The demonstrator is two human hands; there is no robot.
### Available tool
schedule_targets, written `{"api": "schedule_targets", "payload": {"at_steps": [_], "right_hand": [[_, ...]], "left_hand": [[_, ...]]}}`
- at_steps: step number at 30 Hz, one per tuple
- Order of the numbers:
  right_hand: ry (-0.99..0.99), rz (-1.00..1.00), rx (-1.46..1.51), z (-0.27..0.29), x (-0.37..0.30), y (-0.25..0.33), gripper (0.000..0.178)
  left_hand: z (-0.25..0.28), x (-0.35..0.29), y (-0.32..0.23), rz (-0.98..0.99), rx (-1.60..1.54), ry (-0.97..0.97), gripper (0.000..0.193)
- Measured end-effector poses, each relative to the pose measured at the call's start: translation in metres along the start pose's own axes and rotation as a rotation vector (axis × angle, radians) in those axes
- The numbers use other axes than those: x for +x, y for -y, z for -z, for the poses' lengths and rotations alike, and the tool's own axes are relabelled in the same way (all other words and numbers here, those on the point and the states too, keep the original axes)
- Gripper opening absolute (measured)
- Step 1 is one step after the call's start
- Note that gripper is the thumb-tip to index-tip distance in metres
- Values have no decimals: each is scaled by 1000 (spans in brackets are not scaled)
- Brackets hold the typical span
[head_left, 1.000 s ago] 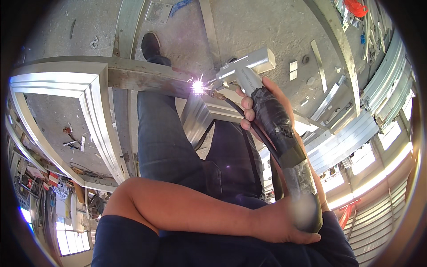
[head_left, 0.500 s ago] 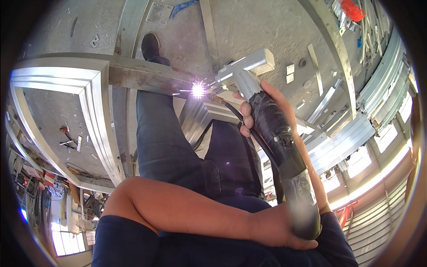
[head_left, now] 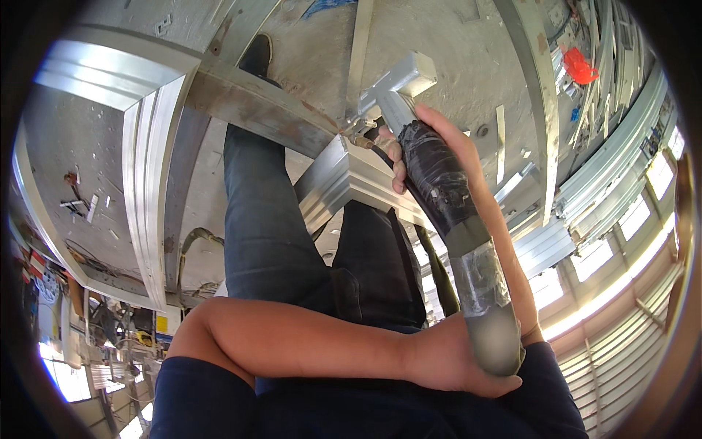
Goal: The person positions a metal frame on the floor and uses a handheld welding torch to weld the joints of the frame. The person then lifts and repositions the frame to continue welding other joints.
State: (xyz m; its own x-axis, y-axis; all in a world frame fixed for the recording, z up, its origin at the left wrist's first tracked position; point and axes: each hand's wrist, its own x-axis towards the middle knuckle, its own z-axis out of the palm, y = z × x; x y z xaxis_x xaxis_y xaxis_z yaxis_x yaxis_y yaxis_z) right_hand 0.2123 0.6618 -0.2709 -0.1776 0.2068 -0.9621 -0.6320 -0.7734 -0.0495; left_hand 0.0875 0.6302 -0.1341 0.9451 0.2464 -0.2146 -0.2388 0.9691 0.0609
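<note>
A handheld welding torch point(head_left: 436, 172) lies diagonally before me, with a silver T-shaped head and a handle wrapped in black tape. My right hand point(head_left: 457, 140) is closed around its taped handle just behind the head. Around the thick, tape-wrapped rear end of the torch, my left hand point(head_left: 446, 360) is closed, its forearm crossing my body. The nozzle is close to the corner of a grooved silver metal frame point(head_left: 322, 183), where a steel bar point(head_left: 256, 106) meets it. No spark shows at the tip. A thin dark hose runs from the nozzle beneath my right fingers.
Another mitred silver frame point(head_left: 150, 172) stands at the left, joined to the steel bar. A long curved-looking beam point(head_left: 537, 88) crosses the right side. Beyond it lie stacked metal profiles point(head_left: 618, 164) and a red bag point(head_left: 580, 67). Offcuts litter the concrete floor.
The bright welding spark has gone out. The torch head has moved slightly up and left in the picture, and the view has shifted, exposing more of the frame's corner. Both hands keep their hold.
</note>
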Motion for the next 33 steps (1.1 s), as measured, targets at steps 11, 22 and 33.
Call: {"api": "schedule_targets", "payload": {"at_steps": [11, 22, 33], "right_hand": [[-128, -31, -165, -31, 5, 4, 42], [-206, -53, -228, -37, 4, 7, 41], [-140, -63, -184, -35, 2, 10, 42]], "left_hand": [[7, -15, -5, -119, -62, -24, 30], [11, -16, -6, -94, -29, 25, 31], [7, -14, -6, -139, 29, -9, 33]]}}
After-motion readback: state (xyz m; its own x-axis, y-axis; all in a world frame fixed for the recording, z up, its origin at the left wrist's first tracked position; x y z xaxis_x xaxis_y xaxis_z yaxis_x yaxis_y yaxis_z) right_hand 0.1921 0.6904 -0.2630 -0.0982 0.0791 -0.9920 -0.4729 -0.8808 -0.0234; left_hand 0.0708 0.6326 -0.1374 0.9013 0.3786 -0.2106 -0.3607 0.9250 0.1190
